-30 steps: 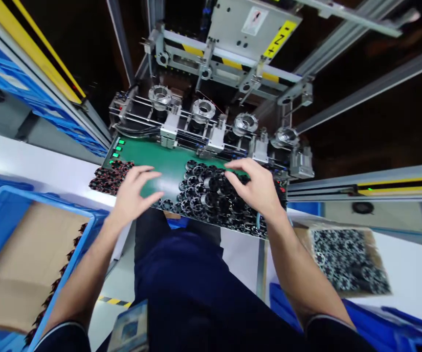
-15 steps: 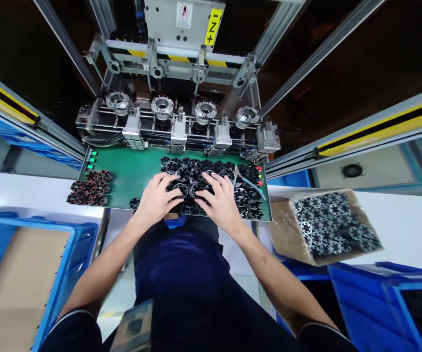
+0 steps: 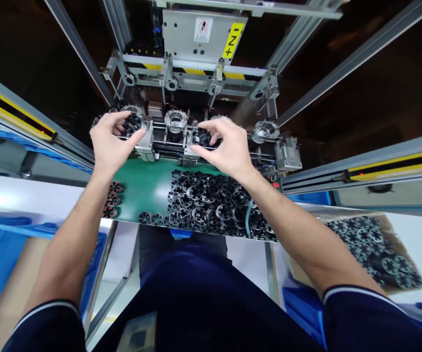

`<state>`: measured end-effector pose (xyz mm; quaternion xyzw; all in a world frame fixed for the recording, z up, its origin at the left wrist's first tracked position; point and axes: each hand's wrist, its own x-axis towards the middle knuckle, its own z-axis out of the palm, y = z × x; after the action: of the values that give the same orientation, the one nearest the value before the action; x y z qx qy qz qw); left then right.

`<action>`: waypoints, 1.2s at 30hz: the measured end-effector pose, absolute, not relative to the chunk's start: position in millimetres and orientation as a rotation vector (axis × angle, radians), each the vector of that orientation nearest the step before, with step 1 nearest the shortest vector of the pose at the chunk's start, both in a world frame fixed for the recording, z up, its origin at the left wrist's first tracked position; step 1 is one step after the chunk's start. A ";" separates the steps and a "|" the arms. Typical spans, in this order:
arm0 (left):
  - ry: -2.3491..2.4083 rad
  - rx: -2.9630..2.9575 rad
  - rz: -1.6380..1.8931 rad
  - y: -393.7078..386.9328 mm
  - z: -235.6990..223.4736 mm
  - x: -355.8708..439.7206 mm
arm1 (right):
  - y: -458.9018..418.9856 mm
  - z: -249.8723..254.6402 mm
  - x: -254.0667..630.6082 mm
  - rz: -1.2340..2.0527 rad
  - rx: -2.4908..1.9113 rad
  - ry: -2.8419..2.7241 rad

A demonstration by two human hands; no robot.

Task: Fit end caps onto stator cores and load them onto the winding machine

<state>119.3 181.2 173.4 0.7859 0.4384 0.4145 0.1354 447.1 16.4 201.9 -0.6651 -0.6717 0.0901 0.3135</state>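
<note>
Between left hand (image 3: 112, 142) and right hand (image 3: 231, 149) fingers, black stator cores (image 3: 133, 123)

Bare hands (image 3: 113, 142), navy short sleeves (image 3: 45, 327) with what looks like white trim.

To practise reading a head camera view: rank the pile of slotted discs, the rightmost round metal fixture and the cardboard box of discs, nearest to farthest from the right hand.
1. Pile of slotted discs, directly below the right hand.
2. Round metal fixture, to the hand's right.
3. Cardboard box of discs, lower right.
</note>
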 end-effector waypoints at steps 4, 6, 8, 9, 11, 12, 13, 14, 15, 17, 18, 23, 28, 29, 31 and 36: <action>1.377 2.258 0.974 209.3 131.7 129.3 | 56.7 164.7 441.6 0.450 -1.953 -1.706; 1.355 2.282 0.925 210.4 119.3 128.8 | 59.4 152.8 443.3 0.453 -1.952 -1.677; 1.311 2.305 0.960 208.9 114.7 126.0 | 58.1 145.7 447.3 0.440 -1.904 -1.623; 1.295 2.295 0.968 207.7 114.9 125.0 | 57.5 143.5 449.3 0.446 -1.883 -1.593; 1.271 2.231 0.933 203.0 119.1 125.2 | 56.4 141.9 451.2 0.481 -1.857 -1.555; 1.259 2.159 0.927 198.6 123.0 126.6 | 54.9 143.2 450.6 0.493 -1.858 -1.556; 1.237 2.051 0.952 192.0 128.2 128.5 | 51.9 146.3 448.8 0.513 -1.844 -1.541; 1.199 1.909 1.006 183.0 134.8 130.7 | 46.6 151.7 445.8 0.567 -1.798 -1.497; 1.141 1.742 1.070 171.3 142.9 132.8 | 38.8 159.5 441.6 0.666 -1.720 -1.421; 0.986 1.413 1.148 141.0 163.8 135.4 | 15.7 182.2 431.0 0.943 -1.487 -1.206; 0.905 1.293 1.133 123.6 176.4 135.6 | 1.7 196.2 425.0 1.078 -1.363 -1.102; 0.712 1.095 0.928 45.4 241.0 129.3 | -63.1 264.3 401.3 1.263 -1.155 -1.018; 0.659 1.106 0.866 6.9 272.2 127.1 | -98.8 291.6 392.7 1.274 -1.054 -0.974; 0.655 1.102 0.838 2.4 275.5 127.9 | -103.7 293.5 391.8 1.278 -1.059 -0.968; 0.649 1.071 0.765 -5.4 281.4 130.4 | -112.3 295.8 390.1 1.306 -1.079 -0.958; 0.594 0.956 0.611 -19.0 290.6 139.0 | -124.9 295.0 386.1 1.391 -1.041 -0.922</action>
<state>139.0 -19.0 290.6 0.4460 0.2771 0.2853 0.8018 386.1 -124.9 295.0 -0.4406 -0.3901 0.5889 0.5540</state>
